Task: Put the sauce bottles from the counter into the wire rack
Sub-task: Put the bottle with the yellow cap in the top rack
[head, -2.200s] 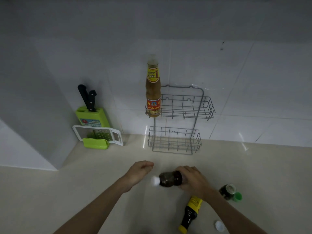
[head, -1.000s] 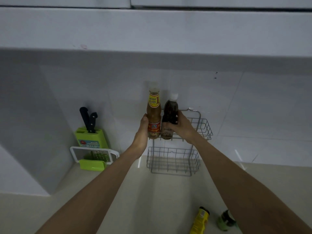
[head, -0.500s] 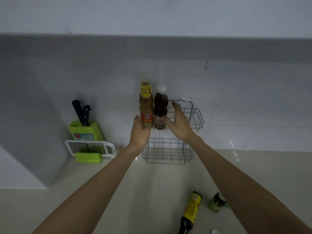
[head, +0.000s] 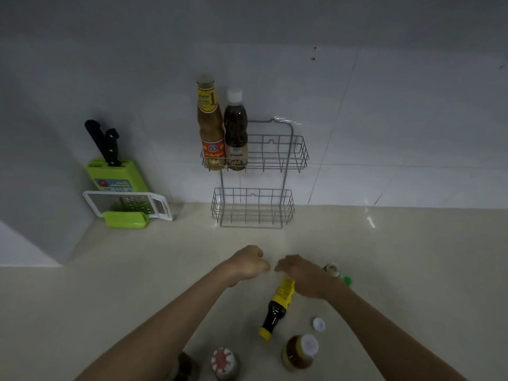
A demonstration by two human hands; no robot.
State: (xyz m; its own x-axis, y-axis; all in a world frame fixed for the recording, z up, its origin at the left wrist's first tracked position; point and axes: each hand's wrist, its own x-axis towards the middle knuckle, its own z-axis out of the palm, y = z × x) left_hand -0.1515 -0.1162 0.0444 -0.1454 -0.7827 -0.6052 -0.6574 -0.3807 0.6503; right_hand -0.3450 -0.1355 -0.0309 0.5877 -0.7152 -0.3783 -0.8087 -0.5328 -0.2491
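Note:
A grey two-tier wire rack hangs on the tiled wall. In its upper basket, at the left, stand a tall orange-brown sauce bottle and a dark bottle with a white cap. The lower basket holds nothing. On the counter lies a dark bottle with a yellow label and yellow cap. My right hand lies flat over its base end, fingers spread. My left hand hovers just left of it, loosely curled and holding nothing.
A green-capped bottle lies behind my right hand. Near the front edge stand an orange jar with a white lid, a red-patterned lid and a loose white cap. A green knife block and grater sit at the left.
Both hands have let go of the bottles in the upper basket and come down to the counter. The dark white-capped bottle now stands in the rack. My view has tilted downward.

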